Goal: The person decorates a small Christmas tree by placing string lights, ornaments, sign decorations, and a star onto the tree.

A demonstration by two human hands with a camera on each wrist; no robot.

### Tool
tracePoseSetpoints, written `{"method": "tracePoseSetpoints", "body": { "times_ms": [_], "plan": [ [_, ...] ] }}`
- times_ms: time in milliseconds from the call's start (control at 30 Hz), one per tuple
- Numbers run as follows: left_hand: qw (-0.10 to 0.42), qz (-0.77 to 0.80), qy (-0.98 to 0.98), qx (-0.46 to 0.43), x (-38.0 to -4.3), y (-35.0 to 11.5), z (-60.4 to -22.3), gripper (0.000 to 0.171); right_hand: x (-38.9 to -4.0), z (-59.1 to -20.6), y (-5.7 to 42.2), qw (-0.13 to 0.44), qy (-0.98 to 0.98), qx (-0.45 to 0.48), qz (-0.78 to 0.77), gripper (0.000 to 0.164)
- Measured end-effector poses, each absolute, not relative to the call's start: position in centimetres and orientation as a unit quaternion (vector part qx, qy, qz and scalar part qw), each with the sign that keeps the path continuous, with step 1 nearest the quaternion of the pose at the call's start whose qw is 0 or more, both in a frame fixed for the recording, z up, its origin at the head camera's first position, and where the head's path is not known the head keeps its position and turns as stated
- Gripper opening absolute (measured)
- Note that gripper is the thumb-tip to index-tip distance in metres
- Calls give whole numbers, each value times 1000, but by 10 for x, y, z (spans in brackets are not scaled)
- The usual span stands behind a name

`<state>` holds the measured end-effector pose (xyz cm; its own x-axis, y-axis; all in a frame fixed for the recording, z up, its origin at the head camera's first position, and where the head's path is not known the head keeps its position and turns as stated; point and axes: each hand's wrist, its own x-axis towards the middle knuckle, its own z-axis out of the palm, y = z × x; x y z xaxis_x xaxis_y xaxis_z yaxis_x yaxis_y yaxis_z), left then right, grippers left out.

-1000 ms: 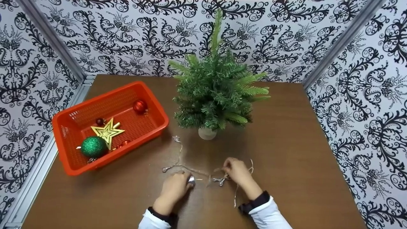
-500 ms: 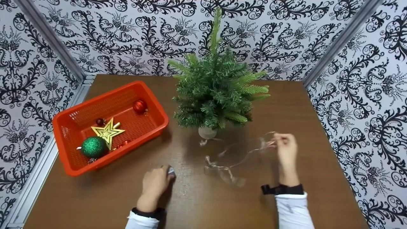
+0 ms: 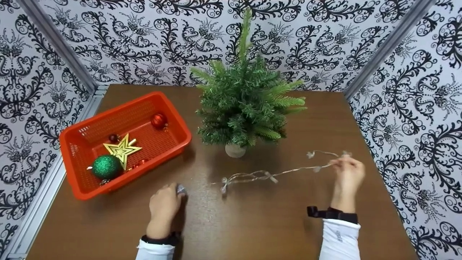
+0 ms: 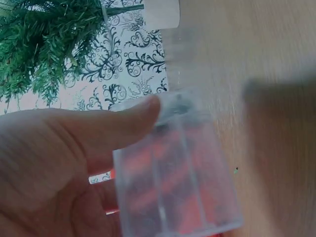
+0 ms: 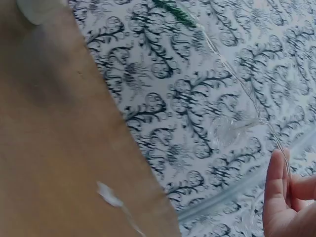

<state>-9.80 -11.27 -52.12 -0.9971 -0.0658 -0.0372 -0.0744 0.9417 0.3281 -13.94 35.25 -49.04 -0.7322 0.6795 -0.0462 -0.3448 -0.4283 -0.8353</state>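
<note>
My left hand (image 3: 164, 206) grips a small clear plastic battery box (image 4: 177, 182), with the thumb lying over its end in the left wrist view. The box shows only in part beyond the fingers in the head view. At the right, my right hand (image 3: 350, 177) pinches the thin wire of a clear string of lights (image 3: 269, 176). The wire stretches leftward from the fingers in front of the tree, with a looped section and several clear bulbs. A short end with a bulb (image 5: 109, 194) hangs from the right hand.
A small artificial Christmas tree (image 3: 245, 108) on a pale round base (image 3: 235, 151) stands at the back middle. Left of it, an orange basket (image 3: 119, 122) holds a gold star (image 3: 122, 150), a green glitter ball (image 3: 106, 166) and red baubles. Patterned walls enclose the table.
My right hand has moved right and away from the body, drawing the string of lights out to the right. My left hand has shifted left, still holding the battery box.
</note>
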Motion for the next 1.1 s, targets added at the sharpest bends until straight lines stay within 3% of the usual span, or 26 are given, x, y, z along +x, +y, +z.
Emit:
{"method": "tracePoseSetpoints", "body": {
  "times_ms": [133, 267, 367, 500, 567, 667, 800, 967, 1100],
  "plan": [
    [-1, 148, 989, -17, -98, -105, -525, 27, -154, -532, 339, 249, -532, -106, 803, 9],
    [-10, 138, 990, 6, -100, -92, -529, 27, -156, -552, 313, 174, -641, -95, 741, 6],
    [-14, 133, 991, 23, -101, -85, -532, 26, -148, -543, 282, 99, -768, -131, 619, 3],
    [-15, 134, 990, 31, -101, -79, -537, 24, -144, -549, 264, -6, -897, -76, 435, 10],
    [-16, 136, 990, 30, -101, -77, -539, 23, -142, -546, 257, -15, -942, -48, 332, 12],
    [-20, 140, 989, 34, -101, -76, -540, 22, -138, -532, 245, 28, -978, -27, 203, 21],
    [-31, 140, 989, 42, -102, -74, -541, 22, -141, -521, 219, 70, -980, 42, 181, 31],
    [-35, 139, 989, 46, -100, -73, -543, 20, -151, -528, 168, 5, -963, 208, 168, 35],
    [-33, 142, 988, 49, -98, -71, -546, 16, -158, -545, 135, -40, -951, 273, 143, 39]
  ]
}}
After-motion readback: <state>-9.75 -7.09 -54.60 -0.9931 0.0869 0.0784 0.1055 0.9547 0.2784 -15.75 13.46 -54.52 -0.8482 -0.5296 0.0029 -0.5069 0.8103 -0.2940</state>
